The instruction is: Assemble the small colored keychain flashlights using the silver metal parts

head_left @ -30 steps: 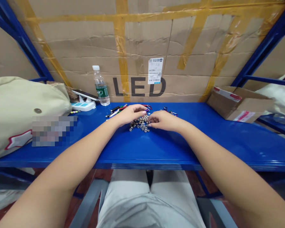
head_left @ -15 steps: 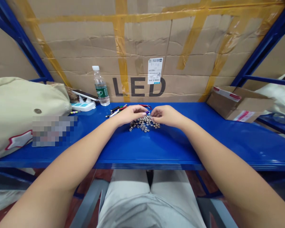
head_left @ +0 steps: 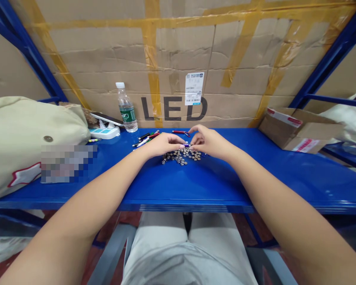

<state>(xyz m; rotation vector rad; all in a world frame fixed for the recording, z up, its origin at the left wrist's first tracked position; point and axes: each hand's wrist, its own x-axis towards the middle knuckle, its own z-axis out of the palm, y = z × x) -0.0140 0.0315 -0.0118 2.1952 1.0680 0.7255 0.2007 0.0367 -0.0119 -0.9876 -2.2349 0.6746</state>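
A short purple tube point(head_left: 186, 145) lies level between my two hands above the pile. My left hand point(head_left: 165, 145) is closed on its left end, thumb below and fingers above. At the tube's right end, the thumb and fingertips of my right hand point(head_left: 210, 143) are pinched together; whatever they hold is too small to make out. Beneath both hands spreads a heap of small, round, silvery button cells point(head_left: 178, 157), partly hidden by the fingers. Just beyond the fingertips lies a red pen-like tube point(head_left: 180, 132) with a ring at its end.
Several pen-like tubes point(head_left: 145, 138) lie behind my left hand. Further left stand a water bottle point(head_left: 127, 113), a white power strip point(head_left: 105, 132) and a cream bag point(head_left: 29, 138). An open cardboard box point(head_left: 299, 130) sits right on the blue table point(head_left: 184, 186). A large carton point(head_left: 106, 59) rises behind.
My right hand has lifted from the button cells, and its fingertips now meet the purple tube's right end. In my left hand, the tube has turned level and shows more.
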